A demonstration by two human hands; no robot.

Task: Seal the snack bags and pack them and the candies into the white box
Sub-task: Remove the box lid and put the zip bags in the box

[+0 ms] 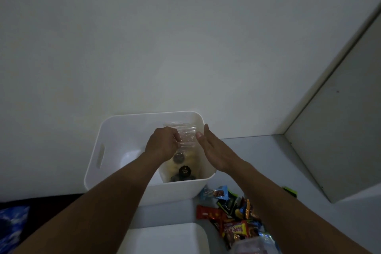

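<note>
Left hand (162, 145) pinched the clear snack bag (187, 136) in the white box (93, 163); right hand (210, 148), fingers straight, flanked it, apparently steadying it upright for packing.

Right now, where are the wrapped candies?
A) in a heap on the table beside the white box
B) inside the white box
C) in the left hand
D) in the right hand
A: the wrapped candies lie heaped on the table at the near right corner of the white box; the left hand grips only a clear snack bag.
</note>
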